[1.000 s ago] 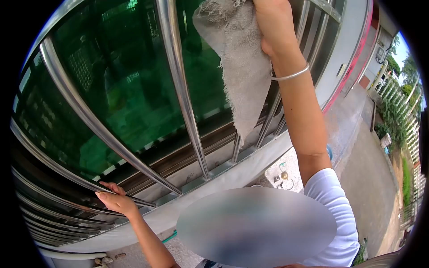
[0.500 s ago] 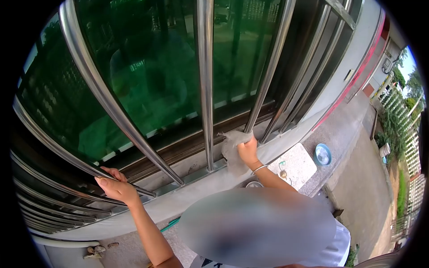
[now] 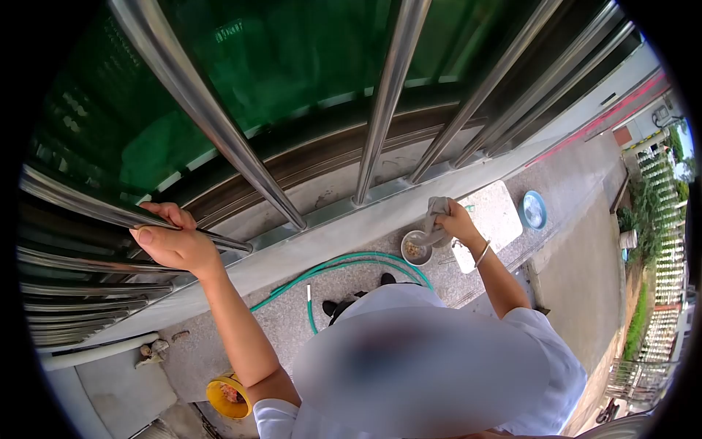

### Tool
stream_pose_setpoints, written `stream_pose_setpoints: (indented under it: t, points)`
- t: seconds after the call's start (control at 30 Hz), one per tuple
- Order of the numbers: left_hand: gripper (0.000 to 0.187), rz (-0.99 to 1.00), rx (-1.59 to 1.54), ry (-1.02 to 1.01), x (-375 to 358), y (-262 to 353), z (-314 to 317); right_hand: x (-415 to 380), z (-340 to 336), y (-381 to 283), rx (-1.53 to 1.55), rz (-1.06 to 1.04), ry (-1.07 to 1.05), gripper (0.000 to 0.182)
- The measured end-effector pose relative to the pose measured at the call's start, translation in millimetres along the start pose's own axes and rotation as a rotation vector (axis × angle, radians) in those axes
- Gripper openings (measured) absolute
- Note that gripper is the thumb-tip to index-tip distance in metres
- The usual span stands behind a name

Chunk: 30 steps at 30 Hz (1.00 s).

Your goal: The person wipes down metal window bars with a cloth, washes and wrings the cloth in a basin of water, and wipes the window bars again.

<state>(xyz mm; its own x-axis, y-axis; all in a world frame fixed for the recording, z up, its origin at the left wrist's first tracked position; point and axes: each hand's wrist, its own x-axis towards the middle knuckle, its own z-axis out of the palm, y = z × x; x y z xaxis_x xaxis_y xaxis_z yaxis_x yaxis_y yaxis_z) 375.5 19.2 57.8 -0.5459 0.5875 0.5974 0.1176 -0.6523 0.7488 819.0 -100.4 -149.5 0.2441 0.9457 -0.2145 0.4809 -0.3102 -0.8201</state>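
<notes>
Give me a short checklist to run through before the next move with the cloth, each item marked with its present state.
1. Left hand gripping a horizontal steel bar of the window grille: ok.
2. Right hand closed on the grey cloth: ok.
3. Cloth directly over the small bowl on the ground: ok.
4. Cloth wet or dry: cannot tell.
5. Green hose clear of the feet: not ok, it loops right by them.
6. Footing secure: cannot tell, mostly hidden.

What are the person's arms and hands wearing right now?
Both hands are bare, no gloves. The right hand has a thin silver bangle at the wrist. Short white sleeves cover the upper arms; the forearms are uncovered. The left hand wears nothing.
</notes>
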Motion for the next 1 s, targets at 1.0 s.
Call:
stream_pose_setpoints:
  t: [1.0]
  points:
    - [0.051, -0.146, 0.193, -1.065, -247, 19, 36, -85, 30, -79, 0.764, 0.043, -0.159, 0.027]
